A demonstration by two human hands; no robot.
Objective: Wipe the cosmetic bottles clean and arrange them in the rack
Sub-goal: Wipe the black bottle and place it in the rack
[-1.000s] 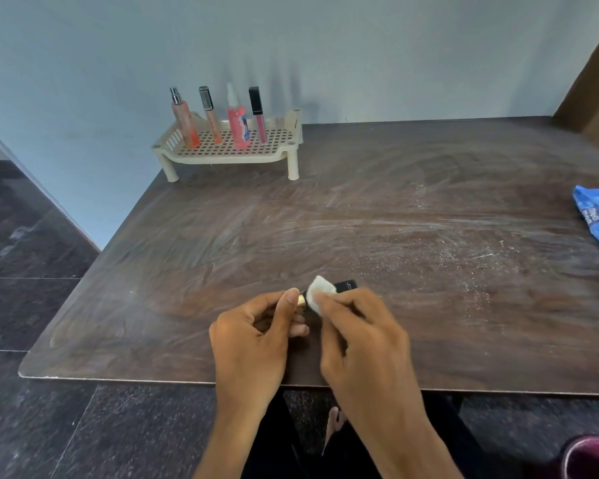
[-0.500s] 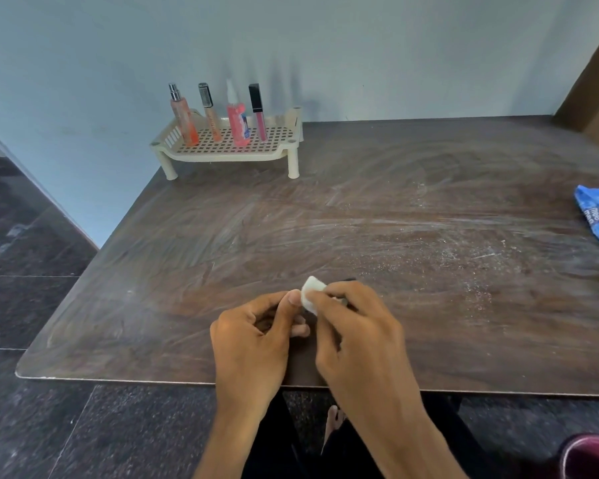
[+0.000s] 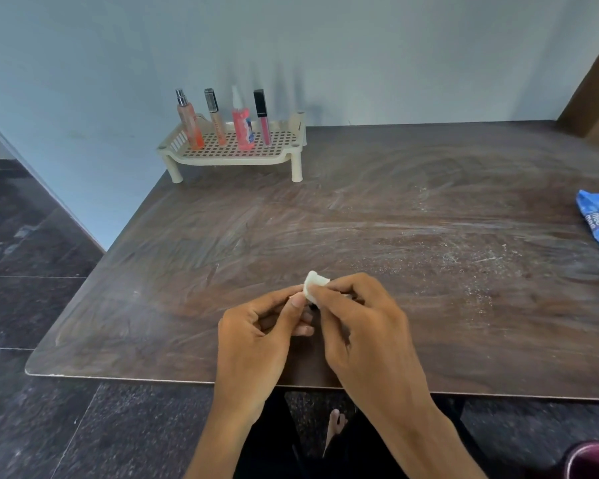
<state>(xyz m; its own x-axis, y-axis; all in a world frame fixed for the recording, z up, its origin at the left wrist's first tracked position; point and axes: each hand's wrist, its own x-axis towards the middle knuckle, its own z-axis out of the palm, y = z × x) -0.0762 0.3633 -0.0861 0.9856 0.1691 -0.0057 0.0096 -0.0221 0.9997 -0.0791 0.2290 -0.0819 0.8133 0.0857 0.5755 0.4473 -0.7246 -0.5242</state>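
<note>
A cream rack (image 3: 232,157) at the table's (image 3: 429,209) far left corner holds four upright cosmetic bottles (image 3: 242,127). Near the front edge, the left hand (image 3: 256,337) pinches a small item, almost wholly hidden between both hands, while the right hand (image 3: 363,326) presses a white wipe (image 3: 314,283) over it.

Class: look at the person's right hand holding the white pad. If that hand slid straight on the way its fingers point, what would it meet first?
The right hand points left and slightly away, so it would most likely meet the left hand first; their fingertips already nearly touch around the white pad. Depth is hard to judge.
</note>
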